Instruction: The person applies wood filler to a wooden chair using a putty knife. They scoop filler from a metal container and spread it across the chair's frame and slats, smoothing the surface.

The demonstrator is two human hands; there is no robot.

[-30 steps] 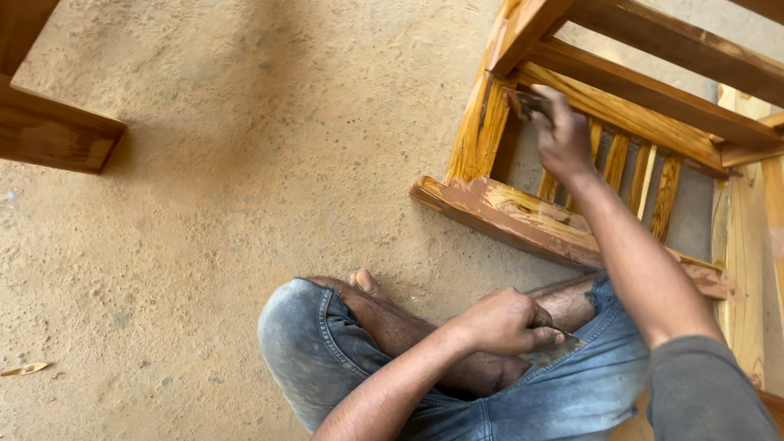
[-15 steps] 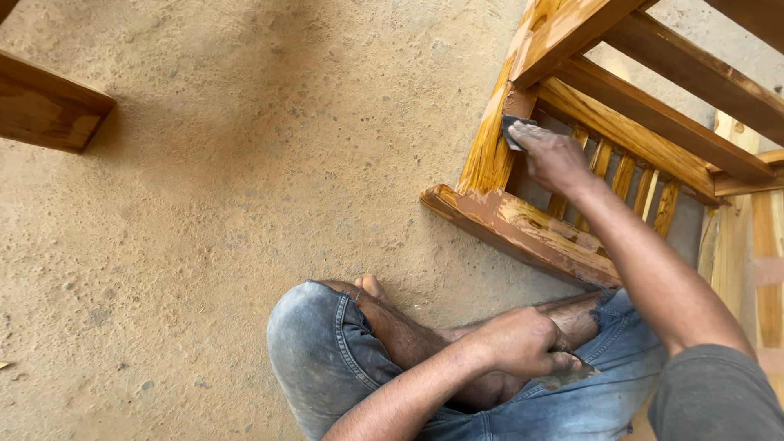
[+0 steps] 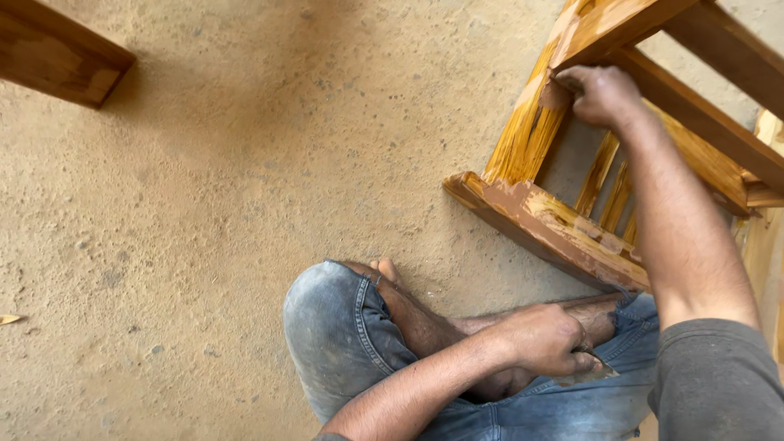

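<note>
I sit cross-legged on a sandy floor in blue jeans [image 3: 343, 335]. My right hand [image 3: 600, 94] reaches out to a yellow-brown wooden furniture frame [image 3: 555, 224] lying on its side. Its curled fingers press on a brownish smeared patch at the joint where the upright meets the top rail, and a small scrap seems pinched at the fingertips, mostly hidden. My left hand [image 3: 543, 339] rests on my lap, closed on a small flat greyish piece [image 3: 594, 373] that sticks out below the fingers.
The frame's slats [image 3: 608, 184] and rails fill the upper right, with patchy brown smears on the lower rail. The end of a wooden plank [image 3: 61, 53] juts in at the top left. A small chip [image 3: 10, 319] lies at the left edge.
My right hand slid left along the frame from the slats to the corner joint. The left hand stayed on my lap with its flat piece.
</note>
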